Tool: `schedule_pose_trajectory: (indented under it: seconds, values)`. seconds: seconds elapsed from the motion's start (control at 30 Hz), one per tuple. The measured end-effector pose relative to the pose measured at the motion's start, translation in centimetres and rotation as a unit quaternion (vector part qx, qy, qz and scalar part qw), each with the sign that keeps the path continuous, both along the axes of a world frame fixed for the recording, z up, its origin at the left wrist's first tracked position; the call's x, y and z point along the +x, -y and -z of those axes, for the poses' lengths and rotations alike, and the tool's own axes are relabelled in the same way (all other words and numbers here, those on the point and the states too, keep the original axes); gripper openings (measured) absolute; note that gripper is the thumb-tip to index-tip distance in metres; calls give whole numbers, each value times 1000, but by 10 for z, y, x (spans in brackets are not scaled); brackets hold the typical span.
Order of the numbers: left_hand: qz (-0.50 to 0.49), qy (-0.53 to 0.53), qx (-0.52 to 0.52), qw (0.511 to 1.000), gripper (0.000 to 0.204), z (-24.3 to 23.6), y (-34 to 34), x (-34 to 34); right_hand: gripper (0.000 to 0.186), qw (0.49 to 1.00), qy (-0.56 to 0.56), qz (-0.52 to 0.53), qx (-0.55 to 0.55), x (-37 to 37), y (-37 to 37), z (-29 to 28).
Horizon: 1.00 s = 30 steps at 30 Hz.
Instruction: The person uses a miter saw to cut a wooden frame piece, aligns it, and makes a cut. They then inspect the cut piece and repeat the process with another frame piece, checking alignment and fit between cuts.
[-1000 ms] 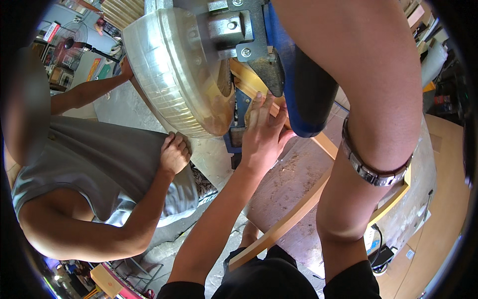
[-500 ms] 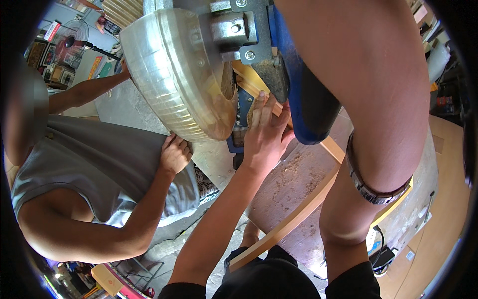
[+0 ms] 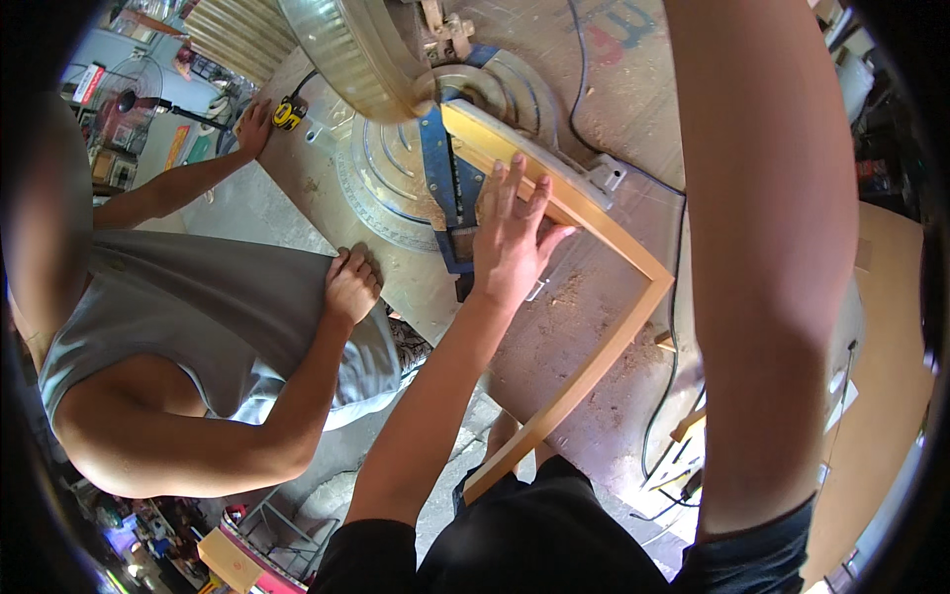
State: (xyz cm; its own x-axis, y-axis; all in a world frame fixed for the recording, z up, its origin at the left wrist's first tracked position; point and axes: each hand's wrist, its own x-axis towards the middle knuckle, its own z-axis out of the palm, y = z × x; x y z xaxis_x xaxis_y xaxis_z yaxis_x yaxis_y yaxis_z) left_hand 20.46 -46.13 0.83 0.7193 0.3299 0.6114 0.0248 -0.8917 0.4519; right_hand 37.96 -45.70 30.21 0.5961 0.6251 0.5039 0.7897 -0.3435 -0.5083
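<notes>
My left hand (image 3: 512,247) lies on an L-shaped wooden frame piece (image 3: 591,381), its fingers stretched and spread over one strip beside the fence (image 3: 539,148) of a mitre saw. The other strip runs from the corner down towards my body. A clear, scuffed blade guard (image 3: 356,49) hangs at the top, left of the wood's end. Below it, the saw's round table (image 3: 381,198) has a blue slotted insert (image 3: 436,163). My right arm (image 3: 767,297) reaches up past the top edge, so the right hand is out of view.
At the left stands another person in a grey sleeveless top (image 3: 218,327), one hand on the bench (image 3: 317,213) by a yellow tape measure (image 3: 288,114). A dark cable (image 3: 676,327) runs along the right. Sawdust and small wood offcuts (image 3: 665,342) lie on the bench.
The saw head has risen up and away from the wood, uncovering the saw table and fence. My right arm has swung upward and straightened. My left hand stays on the strip.
</notes>
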Motion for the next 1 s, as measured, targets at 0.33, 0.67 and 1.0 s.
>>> schedule_pose_trajectory:
  seconds: [0.33,0.67,1.0]
  values:
    - [22,24,-25,999,101,3,9,6,56,945,-234,2,227,29,30,1]
    - [5,-36,-47,998,84,-12,2,-4,75,642,-513,412,394,-171,238,246]
    - [-6,-36,-56,998,76,-15,2,-4,63,677,-553,300,382,-161,223,260]
